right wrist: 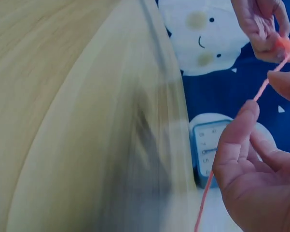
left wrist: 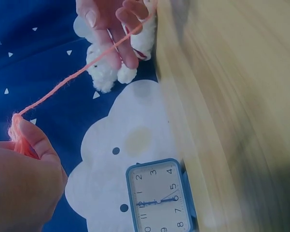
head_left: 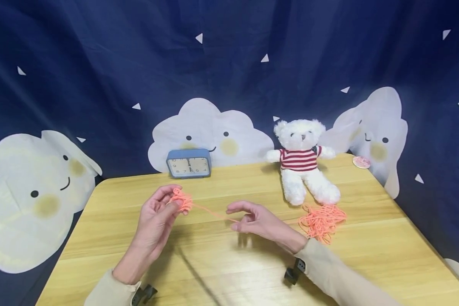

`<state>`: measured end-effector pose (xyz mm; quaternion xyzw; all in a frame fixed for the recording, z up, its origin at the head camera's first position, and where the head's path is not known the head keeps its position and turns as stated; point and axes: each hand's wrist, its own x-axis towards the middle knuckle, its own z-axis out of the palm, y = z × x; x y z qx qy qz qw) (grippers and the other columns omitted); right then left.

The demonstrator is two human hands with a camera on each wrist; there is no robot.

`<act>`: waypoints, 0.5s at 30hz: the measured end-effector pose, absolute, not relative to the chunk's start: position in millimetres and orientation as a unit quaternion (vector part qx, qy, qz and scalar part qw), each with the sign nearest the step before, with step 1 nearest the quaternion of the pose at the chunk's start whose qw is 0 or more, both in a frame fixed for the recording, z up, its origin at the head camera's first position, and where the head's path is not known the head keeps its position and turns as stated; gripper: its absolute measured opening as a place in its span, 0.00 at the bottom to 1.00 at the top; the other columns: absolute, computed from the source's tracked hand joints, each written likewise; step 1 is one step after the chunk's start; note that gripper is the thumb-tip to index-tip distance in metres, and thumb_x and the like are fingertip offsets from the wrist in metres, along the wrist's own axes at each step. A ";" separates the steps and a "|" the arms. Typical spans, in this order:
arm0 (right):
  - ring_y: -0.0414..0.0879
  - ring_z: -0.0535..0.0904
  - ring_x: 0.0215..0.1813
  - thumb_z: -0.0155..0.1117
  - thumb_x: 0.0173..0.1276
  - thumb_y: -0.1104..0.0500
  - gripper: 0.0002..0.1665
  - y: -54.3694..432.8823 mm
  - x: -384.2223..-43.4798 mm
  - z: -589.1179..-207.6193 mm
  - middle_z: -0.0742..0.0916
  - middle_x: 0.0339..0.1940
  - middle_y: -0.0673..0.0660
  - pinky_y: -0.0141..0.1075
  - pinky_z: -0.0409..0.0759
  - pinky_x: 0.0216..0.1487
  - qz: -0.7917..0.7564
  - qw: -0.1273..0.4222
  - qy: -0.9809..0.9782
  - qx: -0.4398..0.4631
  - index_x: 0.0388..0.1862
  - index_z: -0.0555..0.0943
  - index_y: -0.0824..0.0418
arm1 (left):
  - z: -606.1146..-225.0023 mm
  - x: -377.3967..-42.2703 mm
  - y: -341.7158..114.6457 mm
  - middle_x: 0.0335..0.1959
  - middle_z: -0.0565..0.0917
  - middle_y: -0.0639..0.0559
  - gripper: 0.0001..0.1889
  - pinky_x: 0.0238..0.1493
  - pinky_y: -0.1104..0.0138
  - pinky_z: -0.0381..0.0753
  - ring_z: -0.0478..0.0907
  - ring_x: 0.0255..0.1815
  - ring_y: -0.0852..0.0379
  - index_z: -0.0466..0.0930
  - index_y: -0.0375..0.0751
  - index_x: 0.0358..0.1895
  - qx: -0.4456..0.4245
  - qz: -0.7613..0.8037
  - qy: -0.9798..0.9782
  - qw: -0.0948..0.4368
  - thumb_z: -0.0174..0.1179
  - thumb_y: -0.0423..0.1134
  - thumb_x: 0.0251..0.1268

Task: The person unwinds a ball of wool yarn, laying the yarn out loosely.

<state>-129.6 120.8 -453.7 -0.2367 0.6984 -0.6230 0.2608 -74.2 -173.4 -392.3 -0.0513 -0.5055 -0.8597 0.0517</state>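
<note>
In the head view my left hand [head_left: 154, 221] grips a small looped bundle of orange yarn [head_left: 183, 200], thumb across its front. One strand [left wrist: 62, 83] leaves the bundle and runs taut to my right hand [head_left: 262, 222], which hovers over the table's middle. The right fingers are loosely bent, with thumb and forefinger apart. In the right wrist view the strand [right wrist: 263, 88] passes behind these fingers and comes out below them. A loose heap of the same yarn [head_left: 324, 221] lies on the table beyond the right wrist.
The wooden table [head_left: 111, 212] carries a blue clock [head_left: 189, 163] at the back left. A white teddy bear [head_left: 300, 157] in a striped shirt sits at the back right, its feet by the yarn heap. A round pink item [head_left: 361, 162] lies at the far right edge.
</note>
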 end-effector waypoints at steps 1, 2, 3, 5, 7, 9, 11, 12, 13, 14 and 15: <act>0.54 0.87 0.46 0.75 0.75 0.59 0.34 117.9 -129.6 -453.9 0.83 0.70 0.67 0.39 0.87 0.55 -0.625 0.265 0.696 -0.235 0.75 0.76 0.66 | -392.3 -74.3 -173.2 0.44 0.85 0.48 0.18 0.41 0.68 0.90 0.86 0.40 0.57 0.82 0.34 0.57 -0.050 -0.860 -0.505 0.052 0.56 0.14 0.73; 0.55 0.88 0.47 0.75 0.75 0.59 0.33 115.6 -129.5 -453.8 0.84 0.67 0.66 0.38 0.88 0.54 -0.627 0.270 0.692 -0.234 0.74 0.77 0.67 | -392.3 -74.4 -173.2 0.44 0.85 0.48 0.18 0.41 0.68 0.90 0.86 0.40 0.57 0.82 0.34 0.57 -0.048 -0.861 -0.504 0.052 0.56 0.14 0.73; 0.56 0.88 0.47 0.75 0.75 0.60 0.31 113.9 -129.3 -453.9 0.85 0.65 0.66 0.38 0.88 0.53 -0.628 0.273 0.690 -0.235 0.72 0.78 0.68 | -392.5 -74.6 -173.3 0.44 0.85 0.48 0.18 0.42 0.68 0.90 0.86 0.40 0.57 0.82 0.34 0.57 -0.046 -0.862 -0.503 0.053 0.55 0.14 0.73; 0.60 0.89 0.48 0.75 0.75 0.61 0.26 112.7 -128.3 -453.8 0.88 0.57 0.67 0.39 0.90 0.51 -0.626 0.274 0.690 -0.237 0.67 0.81 0.71 | -392.8 -75.4 -173.9 0.44 0.85 0.48 0.18 0.43 0.68 0.90 0.86 0.40 0.57 0.82 0.34 0.57 -0.040 -0.864 -0.499 0.054 0.55 0.14 0.73; 0.60 0.89 0.44 0.74 0.75 0.62 0.20 113.6 -126.6 -453.5 0.89 0.49 0.68 0.40 0.91 0.46 -0.625 0.269 0.694 -0.236 0.60 0.85 0.71 | -393.4 -76.1 -174.7 0.44 0.85 0.48 0.18 0.44 0.68 0.91 0.86 0.41 0.57 0.82 0.34 0.57 -0.035 -0.867 -0.494 0.058 0.54 0.13 0.73; 0.55 0.88 0.41 0.73 0.77 0.62 0.16 116.8 -124.3 -452.2 0.90 0.45 0.70 0.41 0.92 0.45 -0.618 0.259 0.704 -0.236 0.56 0.86 0.72 | -393.8 -76.6 -175.5 0.44 0.85 0.47 0.18 0.45 0.68 0.91 0.87 0.42 0.57 0.82 0.34 0.56 -0.029 -0.870 -0.487 0.064 0.53 0.13 0.73; 0.51 0.87 0.40 0.72 0.78 0.61 0.15 122.3 -121.3 -450.3 0.89 0.43 0.72 0.42 0.92 0.46 -0.620 0.250 0.709 -0.226 0.54 0.87 0.72 | -394.0 -76.7 -176.2 0.44 0.85 0.47 0.18 0.46 0.68 0.91 0.87 0.42 0.57 0.81 0.33 0.56 -0.021 -0.873 -0.480 0.077 0.53 0.13 0.73; 0.50 0.87 0.40 0.71 0.79 0.61 0.15 125.6 -119.8 -449.2 0.89 0.44 0.73 0.43 0.91 0.47 -0.625 0.245 0.708 -0.219 0.54 0.87 0.73 | -394.0 -76.7 -176.6 0.43 0.85 0.47 0.18 0.46 0.68 0.90 0.86 0.42 0.57 0.82 0.33 0.56 -0.014 -0.874 -0.477 0.088 0.53 0.12 0.72; 0.50 0.86 0.40 0.70 0.79 0.61 0.16 129.3 -118.4 -448.2 0.88 0.44 0.74 0.43 0.91 0.48 -0.631 0.239 0.707 -0.213 0.54 0.86 0.74 | -393.8 -76.5 -177.0 0.43 0.85 0.46 0.18 0.46 0.69 0.90 0.86 0.42 0.57 0.82 0.33 0.55 -0.008 -0.875 -0.474 0.100 0.54 0.12 0.72; 0.49 0.86 0.40 0.70 0.80 0.61 0.16 133.3 -117.1 -447.5 0.88 0.45 0.75 0.43 0.91 0.48 -0.636 0.233 0.706 -0.206 0.55 0.85 0.74 | -393.5 -76.3 -177.3 0.42 0.86 0.46 0.18 0.46 0.69 0.90 0.86 0.42 0.57 0.82 0.33 0.55 -0.002 -0.874 -0.473 0.114 0.54 0.12 0.72; 0.49 0.86 0.40 0.69 0.80 0.61 0.17 137.4 -116.0 -447.2 0.87 0.46 0.75 0.42 0.91 0.49 -0.642 0.226 0.705 -0.198 0.55 0.85 0.75 | -393.3 -76.1 -177.7 0.42 0.86 0.46 0.17 0.47 0.69 0.90 0.86 0.41 0.57 0.81 0.32 0.54 0.004 -0.873 -0.470 0.127 0.54 0.12 0.72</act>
